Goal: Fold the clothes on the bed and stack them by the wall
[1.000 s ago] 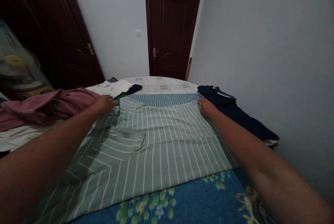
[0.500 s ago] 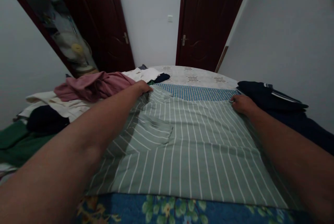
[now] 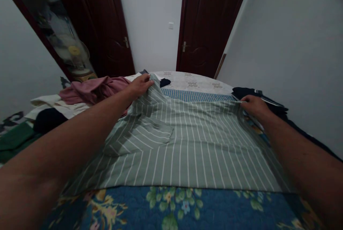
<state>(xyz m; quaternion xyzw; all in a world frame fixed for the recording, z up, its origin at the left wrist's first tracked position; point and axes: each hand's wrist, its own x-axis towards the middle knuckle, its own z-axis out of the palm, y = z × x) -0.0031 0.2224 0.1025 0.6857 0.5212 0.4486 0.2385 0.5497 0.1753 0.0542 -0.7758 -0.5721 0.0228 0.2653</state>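
Note:
A pale green garment with white stripes [image 3: 198,151] is spread out before me, its near edge lying across a blue floral cloth [image 3: 214,208]. A pocket-like patch [image 3: 154,131] shows on its left part. My left hand [image 3: 143,84] is closed on the garment's far left corner and holds it raised. At the far right corner, my right hand [image 3: 253,104] pinches the edge, pulling it taut between the two hands. The fingertips of the right hand are partly hidden.
On the left lies a heap of clothes with a pink garment [image 3: 93,89], a dark one [image 3: 49,120] and a green one [image 3: 17,139]. Folded dark clothes [image 3: 268,98] are stacked at right. Behind are a blue striped cloth [image 3: 198,95] and a patterned white tabletop [image 3: 184,79].
My left hand has lifted its corner higher. The garment's near edge has shifted away from me, uncovering more floral cloth. The camera view has tilted up slightly.

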